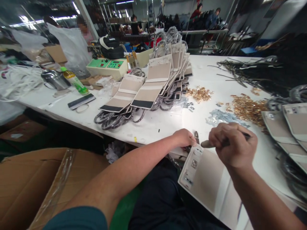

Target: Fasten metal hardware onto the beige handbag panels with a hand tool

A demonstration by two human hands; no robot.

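Observation:
A beige bag panel (pixel 211 179) with small metal fittings along its pale end lies at the table's front edge, partly over my lap. My left hand (pixel 185 138) is closed at its upper corner, pinching the edge; the fingertips are partly hidden. Just beyond those fingers a small metal piece (pixel 196 136) sticks up. My right hand (pixel 233 143) is wrapped round a short hand tool (pixel 206 144), whose blunt, greyish end points left toward that corner. Its exact kind I cannot make out.
Stacked bag panels (pixel 155 80) with plastic-wrapped handles stand mid-table; more panels (pixel 280 127) lie at right. Gold fittings (pixel 249 108) and flat silver pieces (pixel 218 118) are heaped beyond my right hand. Cardboard box (pixel 55 179) at lower left; bottle (pixel 74 81) and control box (pixel 107 67) farther back.

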